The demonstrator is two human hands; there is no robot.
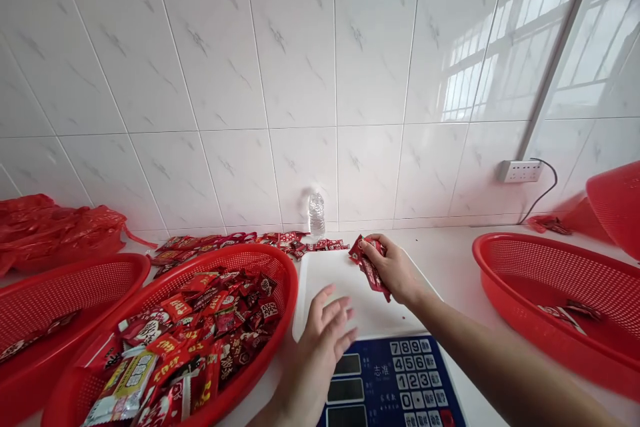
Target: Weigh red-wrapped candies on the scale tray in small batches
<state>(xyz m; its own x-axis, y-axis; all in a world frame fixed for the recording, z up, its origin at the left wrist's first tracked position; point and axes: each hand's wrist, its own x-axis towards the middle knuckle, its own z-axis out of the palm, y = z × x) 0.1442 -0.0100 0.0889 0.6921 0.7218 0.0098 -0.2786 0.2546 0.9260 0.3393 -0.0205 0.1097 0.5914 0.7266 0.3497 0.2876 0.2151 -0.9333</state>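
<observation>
My right hand [393,267] is closed around red snack packets [369,267], held above the white pan [370,313] of a digital scale. Nearer to me, my left hand [325,327] hangs over the pan's left edge with its fingers apart and nothing in them. Below the pan, the scale's blue keypad panel [383,373] shows number keys and dark displays, partly covered by my left hand. Left of the scale stands a red plastic basket [287,267] heaped with red wrapped snacks [200,327], one yellow and silver packet [127,380] among them.
Red packets [190,243] lie along the wall, beside a clear plastic bottle [317,213]. Another red basket [120,270] and red plastic bags [55,227] are at far left. At right, a red basket [500,243] holds a few packets; a power socket strip [520,171] is behind it.
</observation>
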